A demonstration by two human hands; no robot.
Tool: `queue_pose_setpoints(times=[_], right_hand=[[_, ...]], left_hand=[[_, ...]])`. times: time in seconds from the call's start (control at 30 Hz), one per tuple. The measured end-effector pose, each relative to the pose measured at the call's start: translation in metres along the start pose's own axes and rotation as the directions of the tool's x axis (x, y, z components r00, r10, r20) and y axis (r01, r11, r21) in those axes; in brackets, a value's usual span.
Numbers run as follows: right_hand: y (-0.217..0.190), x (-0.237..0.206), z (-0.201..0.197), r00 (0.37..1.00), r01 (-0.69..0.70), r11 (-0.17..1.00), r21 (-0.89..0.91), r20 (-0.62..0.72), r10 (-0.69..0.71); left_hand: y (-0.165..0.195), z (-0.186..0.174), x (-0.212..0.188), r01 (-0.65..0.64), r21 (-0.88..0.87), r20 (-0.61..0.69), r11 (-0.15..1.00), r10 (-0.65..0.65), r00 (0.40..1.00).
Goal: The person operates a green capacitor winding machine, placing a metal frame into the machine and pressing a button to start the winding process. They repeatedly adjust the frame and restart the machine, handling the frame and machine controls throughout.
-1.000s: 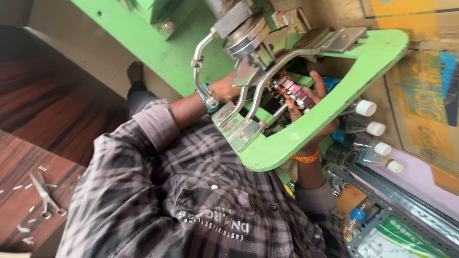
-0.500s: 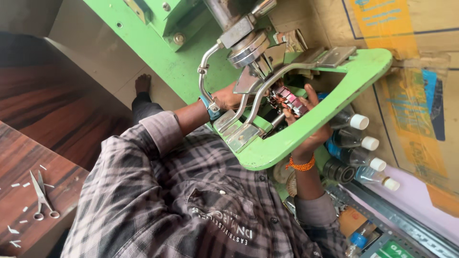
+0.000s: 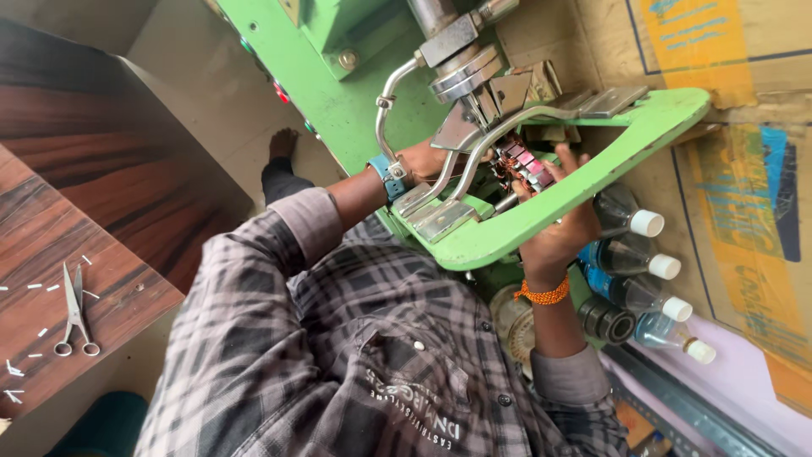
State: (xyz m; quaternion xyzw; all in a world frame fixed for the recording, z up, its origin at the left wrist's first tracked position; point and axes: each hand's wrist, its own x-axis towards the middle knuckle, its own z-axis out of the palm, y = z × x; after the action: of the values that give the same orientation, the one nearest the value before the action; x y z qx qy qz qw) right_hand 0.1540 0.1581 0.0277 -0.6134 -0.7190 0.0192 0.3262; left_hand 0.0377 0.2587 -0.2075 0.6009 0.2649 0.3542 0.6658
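Far left of the hands, scissors (image 3: pixel 74 309) and white snippets lying on the wooden bench (image 3: pixel 127 279), well apart from the work. Closer in, left hand (image 3: pixel 420 161) with a blue wristband reaching under the chrome lever (image 3: pixel 391 101) of the green machine (image 3: pixel 338 68); mostly hidden there, so cannot tell whether gripping or loose. Just right of it, the wound coil part (image 3: pixel 522 165), red and copper-toned, seated inside the green loop frame (image 3: pixel 609 156), between both hands. Right hand (image 3: pixel 554 228) coming up from below the frame, thumb and fingers narrowed onto the coil part, seemingly pinching it. Right of that hand, white-capped bottles (image 3: pixel 647 224) lying side by side. Likely hazards: fingertips caught beneath the press head (image 3: pixel 461 76) if the lever drops while so near; the coil part slipping askew from a shallow pinch. Against the earlier frame: both hands in much the same spots, scissors unmoved, only the view shifted slightly.
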Motion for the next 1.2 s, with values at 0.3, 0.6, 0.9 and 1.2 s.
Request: queue_pose_setpoints(times=[0.3, 0.6, 0.9, 1.2], right_hand=[[0.004, -0.013, 0.017, 0.976, -0.168, 0.97, 0.177, -0.111, 0.189], [0.006, -0.015, 0.02, 0.95, -0.261, 0.923, 0.283, -0.097, 0.298], [0.015, -0.01, 0.013, 0.991, -0.103, 0.978, 0.18, -0.064, 0.116], [0.029, -0.234, -0.142, 0.651, -0.595, 0.803, -0.019, -0.598, 0.468]], left_hand=[[0.008, -0.004, 0.003, 0.207, -0.443, 0.021, 0.872, -0.221, 0.975], [0.01, 0.01, 0.011, 0.111, -0.393, 0.068, 0.913, -0.092, 0.993], [0.014, 0.005, 0.011, 0.097, -0.341, 0.029, 0.935, -0.093, 0.995], [0.017, 0.002, 0.003, 0.049, -0.067, 0.018, 0.997, -0.048, 0.999]])
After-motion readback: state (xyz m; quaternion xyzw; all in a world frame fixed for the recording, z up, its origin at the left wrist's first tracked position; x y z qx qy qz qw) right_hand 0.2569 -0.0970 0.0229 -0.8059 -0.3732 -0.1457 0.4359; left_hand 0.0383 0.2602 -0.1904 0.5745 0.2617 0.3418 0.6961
